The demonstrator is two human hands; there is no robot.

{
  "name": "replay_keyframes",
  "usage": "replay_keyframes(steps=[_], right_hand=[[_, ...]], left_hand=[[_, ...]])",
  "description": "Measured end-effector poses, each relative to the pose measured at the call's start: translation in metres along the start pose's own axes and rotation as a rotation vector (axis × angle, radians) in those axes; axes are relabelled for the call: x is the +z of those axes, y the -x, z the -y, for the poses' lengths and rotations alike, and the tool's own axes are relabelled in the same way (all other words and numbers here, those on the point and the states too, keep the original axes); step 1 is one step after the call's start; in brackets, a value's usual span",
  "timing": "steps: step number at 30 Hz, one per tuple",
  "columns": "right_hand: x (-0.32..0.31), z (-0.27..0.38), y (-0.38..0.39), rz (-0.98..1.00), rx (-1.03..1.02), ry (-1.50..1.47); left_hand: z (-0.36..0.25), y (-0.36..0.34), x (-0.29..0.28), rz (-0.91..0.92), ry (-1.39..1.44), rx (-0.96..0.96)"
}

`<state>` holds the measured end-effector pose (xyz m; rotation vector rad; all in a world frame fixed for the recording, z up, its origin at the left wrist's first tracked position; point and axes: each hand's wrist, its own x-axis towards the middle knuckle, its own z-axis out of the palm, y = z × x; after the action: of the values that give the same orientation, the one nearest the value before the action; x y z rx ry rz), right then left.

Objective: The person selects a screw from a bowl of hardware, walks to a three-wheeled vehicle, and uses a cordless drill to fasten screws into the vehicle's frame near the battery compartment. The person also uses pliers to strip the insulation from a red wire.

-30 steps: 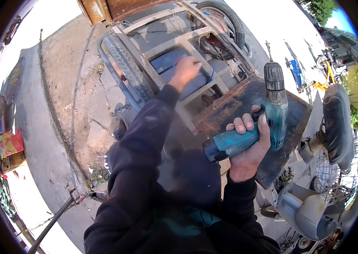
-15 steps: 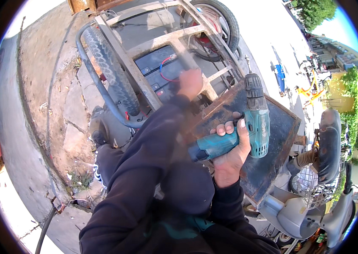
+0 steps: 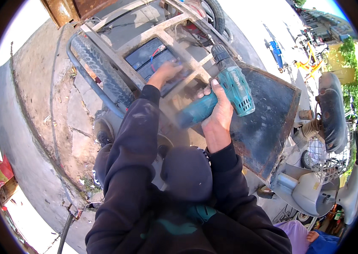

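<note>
My right hand [image 3: 219, 110] is wrapped round the handle of a teal cordless drill [image 3: 238, 91], its chuck and bit pointing away toward the metal frame [image 3: 162, 30]. The fingers lie on the handle near the trigger. My left hand [image 3: 168, 71] is over the black batteries [image 3: 146, 54] set inside the frame. Motion smears its fingers, so whether they hold anything cannot be made out. A red and blue wire [image 3: 156, 53] lies on the batteries beside that hand.
A rusty-edged dark metal box [image 3: 268, 118] stands to the right of the frame. On the left are a knobby tyre [image 3: 103, 70] and a bent blue-grey tube [image 3: 88, 76]. A bicycle-type seat [image 3: 330, 112] and a wire basket [image 3: 325, 154] sit at far right. Another person's hand [image 3: 312, 236] shows at lower right.
My left hand has moved left and a little down, over the batteries. The drill in my right hand has shifted up and left, its bit now nearer the frame. The view has also shifted.
</note>
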<state>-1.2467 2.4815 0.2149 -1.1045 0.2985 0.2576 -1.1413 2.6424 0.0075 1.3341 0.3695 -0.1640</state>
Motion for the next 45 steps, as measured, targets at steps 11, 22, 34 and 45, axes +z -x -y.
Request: replay_keyframes(steps=[11, 22, 34, 45], right_hand=[[-0.005, -0.027, -0.037, -0.039, 0.149, 0.234], [-0.03, -0.049, -0.073, -0.026, 0.067, 0.437], [-0.03, -0.055, -0.082, 0.011, 0.027, 0.45], [-0.025, -0.029, -0.144, 0.182, -0.029, 1.007]], left_hand=[[0.033, -0.013, 0.016, -0.327, -0.048, 0.107], [0.018, 0.008, 0.033, -0.414, -0.142, 0.092], [0.006, 0.022, 0.041, -0.513, -0.396, 0.108], [0.018, 0.022, 0.04, -0.491, -0.337, 0.13]])
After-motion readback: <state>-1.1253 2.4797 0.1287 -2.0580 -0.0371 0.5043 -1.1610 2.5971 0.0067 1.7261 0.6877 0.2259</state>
